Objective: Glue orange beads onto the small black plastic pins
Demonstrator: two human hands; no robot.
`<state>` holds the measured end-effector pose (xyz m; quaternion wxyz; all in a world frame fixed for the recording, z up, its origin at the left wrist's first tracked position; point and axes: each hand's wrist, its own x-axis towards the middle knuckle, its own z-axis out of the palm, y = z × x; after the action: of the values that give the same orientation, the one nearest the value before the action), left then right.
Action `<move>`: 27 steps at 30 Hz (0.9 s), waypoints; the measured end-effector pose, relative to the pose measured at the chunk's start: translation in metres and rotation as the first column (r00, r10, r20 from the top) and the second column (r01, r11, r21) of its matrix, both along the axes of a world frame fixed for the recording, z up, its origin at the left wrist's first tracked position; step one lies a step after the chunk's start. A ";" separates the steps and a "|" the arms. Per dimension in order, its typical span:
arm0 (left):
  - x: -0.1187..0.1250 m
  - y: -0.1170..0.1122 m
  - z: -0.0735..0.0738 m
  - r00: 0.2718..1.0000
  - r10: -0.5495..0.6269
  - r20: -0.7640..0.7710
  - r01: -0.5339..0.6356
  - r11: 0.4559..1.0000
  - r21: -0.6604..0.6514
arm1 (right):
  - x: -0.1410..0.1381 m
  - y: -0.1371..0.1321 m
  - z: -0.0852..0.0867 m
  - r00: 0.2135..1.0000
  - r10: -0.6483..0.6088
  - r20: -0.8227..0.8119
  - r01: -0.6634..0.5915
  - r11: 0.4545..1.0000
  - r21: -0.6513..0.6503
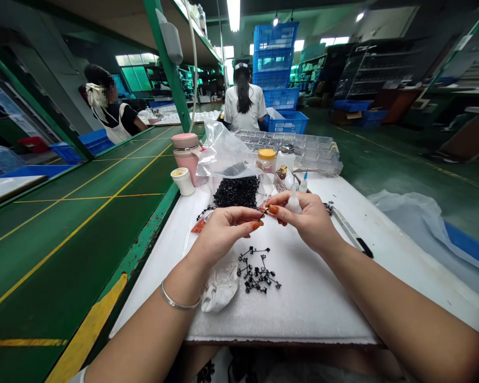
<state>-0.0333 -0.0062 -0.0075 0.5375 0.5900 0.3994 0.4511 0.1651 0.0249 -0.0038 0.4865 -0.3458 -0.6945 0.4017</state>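
Observation:
My left hand (pixel 223 229) and my right hand (pixel 305 215) meet above a white foam pad (pixel 311 303), fingertips pinched together on a tiny part I cannot make out. My right hand also grips a small white squeeze bottle (pixel 294 202). Below the hands lies a small cluster of black plastic parts (pixel 257 271). A crumpled white cloth (pixel 220 287) sits by my left wrist. Behind the hands a heap of black parts (pixel 236 191) spills from a clear plastic bag (pixel 225 151).
A pink cup (pixel 186 151), a small white jar (pixel 182 181), a yellow-capped jar (pixel 267 158) and clear compartment trays (pixel 303 146) stand at the back. A green conveyor (pixel 72 213) runs left. Two people sit farther back; blue crates (pixel 275 58) are stacked beyond. A black-tipped tool (pixel 349 231) lies right.

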 end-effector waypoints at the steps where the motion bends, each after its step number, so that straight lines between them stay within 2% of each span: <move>1: -0.001 0.000 0.000 1.000 0.004 0.004 -0.004 1.000 -0.004 | 0.001 0.002 0.000 1.000 0.008 -0.023 -0.009 0.999 -0.044; 4: -0.003 0.001 0.002 0.999 0.044 0.005 -0.044 0.999 -0.001 | 0.007 0.008 0.003 1.000 0.026 -0.006 -0.026 0.990 -0.137; 7: -0.007 0.002 0.005 0.994 0.108 0.004 -0.108 0.994 0.013 | 0.022 0.013 0.012 0.981 0.090 0.174 -0.058 0.982 -0.177; 9: -0.010 0.003 0.006 0.989 0.145 0.007 -0.146 0.989 0.025 | 0.038 0.017 0.021 0.925 0.092 0.369 -0.044 0.990 -0.137; 11: -0.011 0.003 0.007 0.987 0.163 0.009 -0.163 0.986 0.035 | 0.059 0.022 0.030 0.835 0.047 0.549 -0.010 0.997 -0.071; 14: -0.012 0.003 0.007 0.987 0.163 -0.006 -0.163 0.986 0.045 | 0.091 0.029 0.037 0.744 0.043 0.667 0.023 0.996 -0.090; 17: -0.011 0.003 0.007 0.988 0.151 -0.025 -0.150 0.988 0.043 | 0.111 0.036 0.035 0.728 -0.003 0.685 0.160 0.973 -0.166; 21: -0.011 0.003 0.006 0.986 0.163 -0.047 -0.161 0.986 0.044 | 0.113 0.043 0.027 0.752 -0.129 0.647 0.338 0.917 -0.210; 25: -0.014 0.004 0.005 0.980 0.185 -0.070 -0.180 0.982 0.064 | 0.111 0.046 0.025 0.690 -0.399 0.604 0.531 0.846 -0.048; 27: -0.014 0.004 0.005 0.970 0.196 -0.146 -0.182 0.977 0.109 | 0.109 0.047 0.025 0.669 -0.502 0.548 0.581 0.813 0.036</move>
<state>-0.0475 -0.0018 -0.0025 0.4307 0.6074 0.4728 0.4712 0.2743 0.0717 0.0208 0.3451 -0.6675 -0.6363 0.1746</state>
